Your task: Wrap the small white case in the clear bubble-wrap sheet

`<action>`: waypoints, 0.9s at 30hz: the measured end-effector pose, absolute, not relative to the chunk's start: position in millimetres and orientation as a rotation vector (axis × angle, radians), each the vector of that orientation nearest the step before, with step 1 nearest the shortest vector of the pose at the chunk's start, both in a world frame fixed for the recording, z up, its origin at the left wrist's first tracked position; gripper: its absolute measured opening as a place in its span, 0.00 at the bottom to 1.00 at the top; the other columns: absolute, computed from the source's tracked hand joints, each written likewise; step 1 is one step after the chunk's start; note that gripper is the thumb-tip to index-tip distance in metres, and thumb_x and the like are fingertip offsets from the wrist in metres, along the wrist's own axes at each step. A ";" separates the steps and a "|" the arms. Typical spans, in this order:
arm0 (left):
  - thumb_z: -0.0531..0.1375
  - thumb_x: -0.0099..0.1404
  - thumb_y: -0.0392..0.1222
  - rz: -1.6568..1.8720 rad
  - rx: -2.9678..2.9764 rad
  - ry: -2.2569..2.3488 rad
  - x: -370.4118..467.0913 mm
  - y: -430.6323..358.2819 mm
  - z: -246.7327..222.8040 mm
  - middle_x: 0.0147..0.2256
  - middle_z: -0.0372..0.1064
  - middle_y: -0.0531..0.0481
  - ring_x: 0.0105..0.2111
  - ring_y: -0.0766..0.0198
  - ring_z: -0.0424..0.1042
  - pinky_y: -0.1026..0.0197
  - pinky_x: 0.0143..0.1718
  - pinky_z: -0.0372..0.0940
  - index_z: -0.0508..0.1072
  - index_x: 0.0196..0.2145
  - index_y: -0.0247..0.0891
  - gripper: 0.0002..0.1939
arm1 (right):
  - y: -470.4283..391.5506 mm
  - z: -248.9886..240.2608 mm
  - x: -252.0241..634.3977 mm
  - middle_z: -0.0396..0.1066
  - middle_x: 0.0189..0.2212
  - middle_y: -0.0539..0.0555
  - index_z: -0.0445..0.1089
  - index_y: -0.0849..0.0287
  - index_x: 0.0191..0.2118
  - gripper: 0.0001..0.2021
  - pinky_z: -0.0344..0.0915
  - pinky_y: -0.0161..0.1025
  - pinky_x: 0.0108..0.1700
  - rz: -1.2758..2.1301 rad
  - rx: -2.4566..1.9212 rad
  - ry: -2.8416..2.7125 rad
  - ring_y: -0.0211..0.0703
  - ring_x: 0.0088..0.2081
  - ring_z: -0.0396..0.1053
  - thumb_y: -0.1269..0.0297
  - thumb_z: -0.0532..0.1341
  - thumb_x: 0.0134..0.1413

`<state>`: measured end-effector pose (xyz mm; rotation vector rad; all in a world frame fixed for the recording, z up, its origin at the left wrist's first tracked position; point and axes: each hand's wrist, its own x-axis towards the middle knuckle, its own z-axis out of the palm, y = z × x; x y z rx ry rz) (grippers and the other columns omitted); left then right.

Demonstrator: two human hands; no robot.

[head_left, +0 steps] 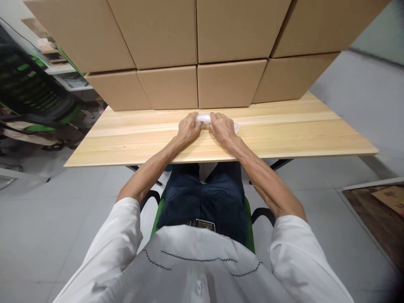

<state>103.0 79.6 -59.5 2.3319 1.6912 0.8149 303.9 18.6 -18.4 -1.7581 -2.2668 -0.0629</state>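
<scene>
Both my hands are closed around a whitish, partly see-through roll (203, 118) that looks like rolled-up plastic film or bag; its exact kind I cannot make out. My left hand (188, 127) grips its left end, with the fingers curled over the top. My right hand (222, 128) wraps the right part, and a loose translucent end pokes out past that hand's right side. Only the short middle of the roll shows between the hands. It lies low over the wooden table (284, 130), apparently resting on it.
Stacked brown cardboard boxes (232, 84) form a wall along the table's back, just beyond my hands. The table's front edge runs close to my lap. A black and green chair (34, 88) stands at left, and flat cardboard (389, 198) lies at the lower right.
</scene>
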 end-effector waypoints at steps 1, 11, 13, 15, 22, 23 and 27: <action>0.65 0.90 0.49 0.930 2.253 1.641 105.2 84.3 -61.5 0.66 0.88 0.33 0.69 0.32 0.85 0.33 0.76 0.76 0.84 0.64 0.44 0.14 | 20.6 -16.3 303.3 0.83 0.71 0.79 0.76 0.70 0.77 0.26 0.77 0.59 0.70 -0.096 -1.743 -2.233 0.72 0.72 0.79 0.74 0.56 0.84; 0.64 0.91 0.42 1.600 1.154 0.999 159.6 80.9 -64.9 0.65 0.88 0.46 0.78 0.46 0.82 0.37 0.86 0.75 0.83 0.68 0.46 0.14 | 45.5 -20.3 285.0 0.85 0.65 0.74 0.76 0.65 0.82 0.28 0.79 0.59 0.66 -0.364 -1.570 -2.052 0.68 0.65 0.79 0.71 0.52 0.89; 0.65 0.91 0.45 1.587 0.975 0.902 166.0 75.5 -62.6 0.65 0.89 0.47 0.79 0.45 0.82 0.36 0.85 0.76 0.84 0.69 0.46 0.15 | 46.4 -23.8 282.2 0.85 0.64 0.74 0.75 0.65 0.83 0.29 0.79 0.58 0.65 -0.371 -1.571 -2.050 0.67 0.64 0.79 0.71 0.51 0.89; 0.67 0.89 0.43 1.543 0.830 0.824 169.3 72.1 -60.5 0.66 0.90 0.47 0.78 0.44 0.84 0.37 0.83 0.79 0.85 0.69 0.45 0.16 | 47.0 -27.2 279.9 0.85 0.64 0.74 0.75 0.65 0.84 0.30 0.79 0.58 0.64 -0.369 -1.565 -2.051 0.67 0.63 0.78 0.71 0.51 0.89; 0.67 0.78 0.29 1.465 0.551 0.739 172.4 74.6 -63.4 0.54 0.92 0.45 0.66 0.50 0.92 0.47 0.77 0.82 0.85 0.56 0.38 0.13 | 44.5 -36.9 276.8 0.84 0.69 0.75 0.73 0.66 0.87 0.32 0.79 0.58 0.67 -0.276 -1.616 -2.098 0.68 0.67 0.79 0.74 0.49 0.90; 0.68 0.77 0.29 1.463 0.538 0.741 172.1 76.4 -65.1 0.52 0.92 0.46 0.64 0.51 0.92 0.48 0.76 0.82 0.85 0.55 0.39 0.13 | 42.8 -38.1 277.2 0.84 0.70 0.75 0.73 0.66 0.87 0.32 0.79 0.58 0.68 -0.254 -1.615 -2.110 0.67 0.68 0.79 0.74 0.50 0.90; 0.72 0.71 0.30 1.422 0.615 0.789 167.6 86.6 -76.4 0.41 0.88 0.50 0.54 0.52 0.93 0.52 0.70 0.85 0.82 0.45 0.40 0.08 | 32.9 -41.1 278.4 0.81 0.76 0.75 0.70 0.66 0.90 0.34 0.79 0.58 0.72 -0.149 -1.631 -2.140 0.68 0.72 0.78 0.75 0.51 0.87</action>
